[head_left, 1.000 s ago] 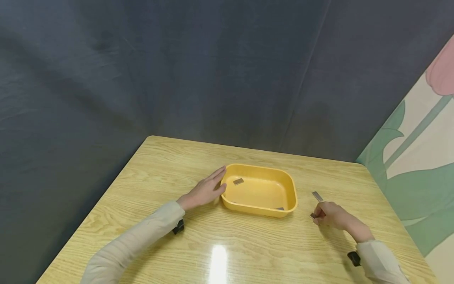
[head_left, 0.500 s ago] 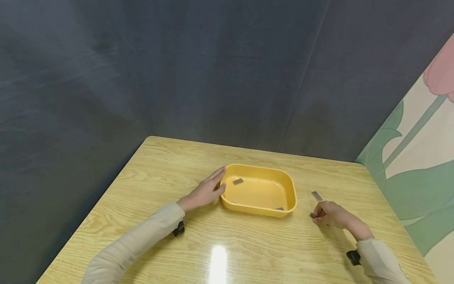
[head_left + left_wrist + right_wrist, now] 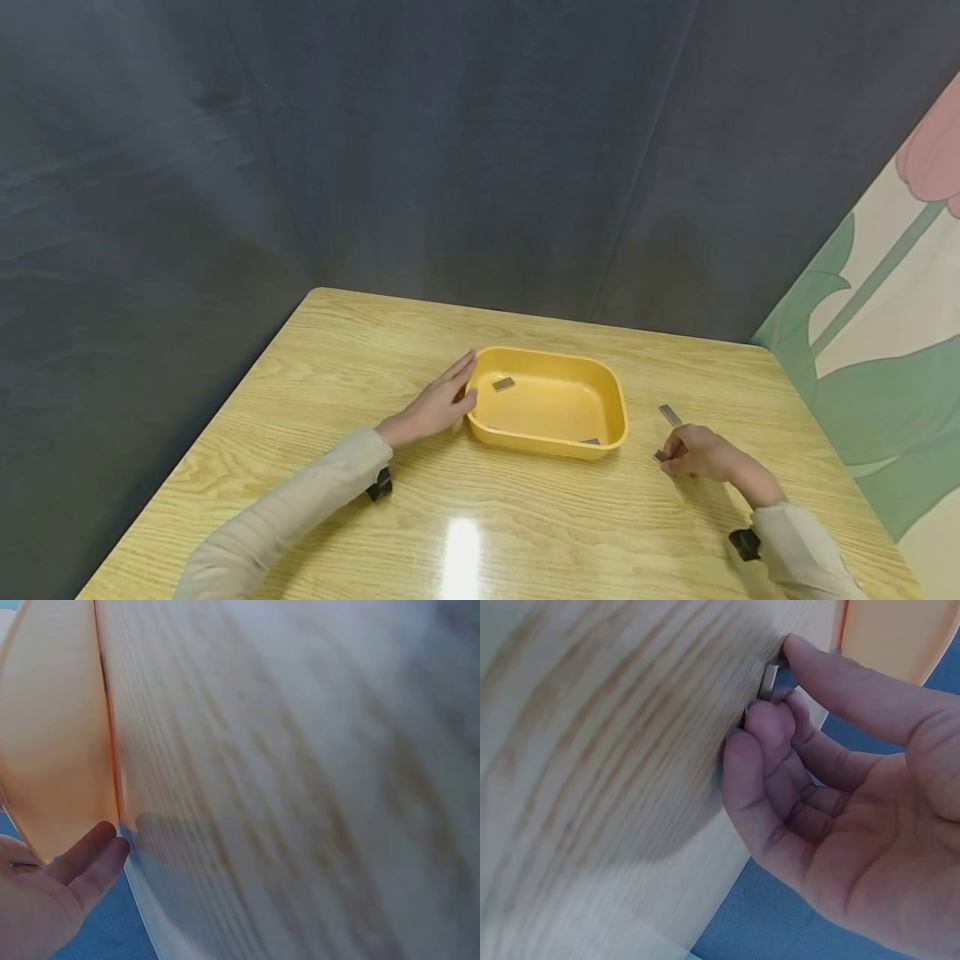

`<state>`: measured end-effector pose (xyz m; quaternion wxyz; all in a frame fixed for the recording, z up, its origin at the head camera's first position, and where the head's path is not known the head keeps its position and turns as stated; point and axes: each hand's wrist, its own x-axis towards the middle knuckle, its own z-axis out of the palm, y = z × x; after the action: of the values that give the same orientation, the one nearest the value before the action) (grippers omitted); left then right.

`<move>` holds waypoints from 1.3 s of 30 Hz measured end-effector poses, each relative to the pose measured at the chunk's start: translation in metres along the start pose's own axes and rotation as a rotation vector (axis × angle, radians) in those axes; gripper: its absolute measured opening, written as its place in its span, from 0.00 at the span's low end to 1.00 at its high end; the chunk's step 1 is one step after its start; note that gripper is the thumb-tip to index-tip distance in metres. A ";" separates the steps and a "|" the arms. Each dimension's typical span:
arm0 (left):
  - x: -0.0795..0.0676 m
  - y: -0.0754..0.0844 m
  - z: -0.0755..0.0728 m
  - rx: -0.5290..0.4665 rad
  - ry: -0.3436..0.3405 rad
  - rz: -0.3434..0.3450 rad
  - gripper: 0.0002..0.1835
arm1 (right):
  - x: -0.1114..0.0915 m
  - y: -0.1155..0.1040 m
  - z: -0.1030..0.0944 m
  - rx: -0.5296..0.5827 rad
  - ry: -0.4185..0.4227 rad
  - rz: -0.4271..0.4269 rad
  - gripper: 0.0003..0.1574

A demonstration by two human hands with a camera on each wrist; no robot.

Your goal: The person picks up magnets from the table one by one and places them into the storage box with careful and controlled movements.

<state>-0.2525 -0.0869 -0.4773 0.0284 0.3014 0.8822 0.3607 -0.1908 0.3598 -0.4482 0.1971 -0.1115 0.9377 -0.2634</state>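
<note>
No text, label, brand, number or sign can be read in any of the views.

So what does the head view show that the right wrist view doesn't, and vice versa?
Only the head view: the left hand against the tray, the pieces inside, a loose piece beyond the right hand, and the mural.

Only the right wrist view: the right palm and the undersides of its curled fingers.

Both: the right hand, the piece at its fingertips, part of the tray, and the table.
</note>
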 end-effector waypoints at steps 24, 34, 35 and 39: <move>0.000 0.000 -0.001 -0.015 0.000 -0.006 0.33 | -0.005 -0.003 0.003 0.021 0.086 0.018 0.13; 0.001 -0.001 -0.001 -0.013 -0.009 -0.008 0.33 | -0.007 0.000 0.004 0.090 0.064 -0.018 0.13; 0.001 -0.001 0.000 -0.015 -0.009 -0.007 0.33 | -0.007 0.000 0.004 0.101 0.059 -0.024 0.13; 0.001 -0.002 0.000 -0.024 -0.010 -0.007 0.33 | -0.007 0.001 0.003 0.130 0.043 -0.047 0.12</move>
<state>-0.2546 -0.0873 -0.4779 0.0375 0.2999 0.8786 0.3697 -0.1832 0.3614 -0.4489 0.1775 -0.1147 0.9198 -0.3307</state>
